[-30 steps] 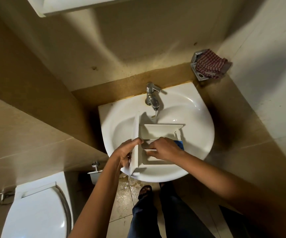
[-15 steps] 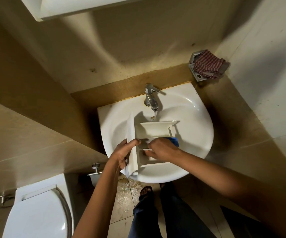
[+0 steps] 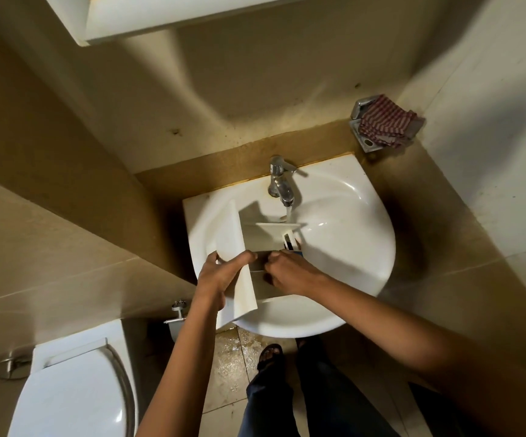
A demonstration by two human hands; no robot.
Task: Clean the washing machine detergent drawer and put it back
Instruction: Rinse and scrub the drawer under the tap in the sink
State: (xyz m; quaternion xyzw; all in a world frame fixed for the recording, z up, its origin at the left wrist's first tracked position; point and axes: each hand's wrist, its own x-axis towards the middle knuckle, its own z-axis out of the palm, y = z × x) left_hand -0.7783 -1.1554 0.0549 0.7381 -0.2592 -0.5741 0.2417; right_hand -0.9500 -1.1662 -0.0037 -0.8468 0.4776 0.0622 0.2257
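The white detergent drawer lies in the white washbasin, its front panel at the left, tilted up. My left hand grips that front panel near its lower end. My right hand is closed inside the drawer's near compartment; what it holds is hidden. A small blue part of the drawer peeks out just beyond its knuckles. Water runs from the chrome tap onto the drawer's far wall.
A red-striped cloth sits in a metal corner holder on the wall at the right. A white toilet stands at the lower left, with a wall valve beside it. The floor under the basin is wet. A cabinet hangs overhead.
The drawer has tilted, its front panel rising to the left. My right hand has slid left, deeper into the near compartment, covering most of the blue part.
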